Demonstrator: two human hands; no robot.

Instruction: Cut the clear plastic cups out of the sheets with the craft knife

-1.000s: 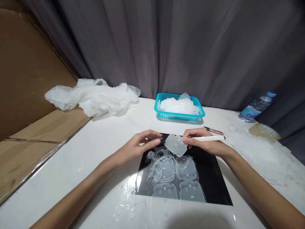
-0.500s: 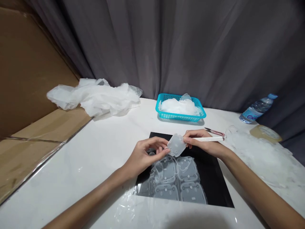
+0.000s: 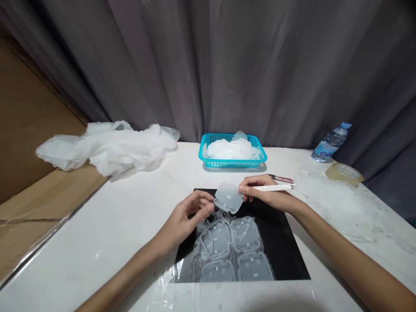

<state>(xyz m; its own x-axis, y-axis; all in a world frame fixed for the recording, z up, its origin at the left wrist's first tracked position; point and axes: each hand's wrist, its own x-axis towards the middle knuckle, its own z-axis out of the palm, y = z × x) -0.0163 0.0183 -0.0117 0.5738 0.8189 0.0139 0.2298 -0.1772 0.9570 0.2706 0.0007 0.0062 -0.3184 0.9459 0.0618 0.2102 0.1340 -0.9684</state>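
Note:
A translucent, roughly square plastic piece [image 3: 229, 197] is held above a black sheet [image 3: 282, 242]. My right hand [image 3: 263, 190] pinches its right edge, with a white pen-like tool [image 3: 274, 187] lying across the same hand. My left hand [image 3: 191, 214] is at the piece's left edge, thumb and fingertips curled close together; whether they grip the edge is hard to tell. Below the hands, several similar translucent pieces [image 3: 248, 234] joined by thin strips lie on the black sheet.
A blue basket [image 3: 234, 164] of white material stands at the back. Crumpled white plastic [image 3: 120, 145] lies back left beside cardboard [image 3: 48, 195]. On the right are a water bottle [image 3: 329, 143], a tape roll [image 3: 344, 173], clear scraps [image 3: 341, 208] and a pinkish tool [image 3: 282, 178].
The view has shifted, so the things on the table appear further left and the back ones lower. The held piece has turned flatter, and my left fingers have drawn back to its edge.

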